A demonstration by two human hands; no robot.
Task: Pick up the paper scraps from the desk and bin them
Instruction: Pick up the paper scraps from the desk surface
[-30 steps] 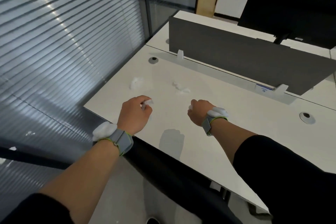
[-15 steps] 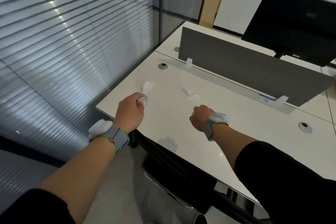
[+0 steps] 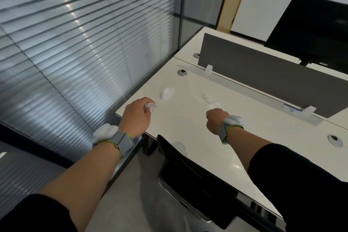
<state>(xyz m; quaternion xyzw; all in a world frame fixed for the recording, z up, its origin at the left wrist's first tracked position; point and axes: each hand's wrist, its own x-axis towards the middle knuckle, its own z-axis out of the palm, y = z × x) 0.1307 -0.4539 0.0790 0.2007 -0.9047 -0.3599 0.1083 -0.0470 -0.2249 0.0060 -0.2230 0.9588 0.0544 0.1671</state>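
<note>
Pinching a bit of white crumpled paper (image 3: 150, 105), the fingers of the left hand (image 3: 136, 117) are curled shut around it, over the near corner of the white desk (image 3: 188, 128). The right hand (image 3: 215, 119) is a closed fist too, but I cannot tell if any paper is inside, since its back faces the camera.

Two more scraps lie on the desk: a round paper ball (image 3: 167, 92) just past the left hand, and a torn, flat scrap (image 3: 210, 101) just past the right fist. Paper like this looks very light and soft. It should squash easily, so a gentle pinch anywhere on a crease would do. A puff of air could slide it away.

White paper on a white desk is hard to see at the edges. No bin is clearly in view. A dark chair (image 3: 188, 173) hides the floor under the desk.
</note>
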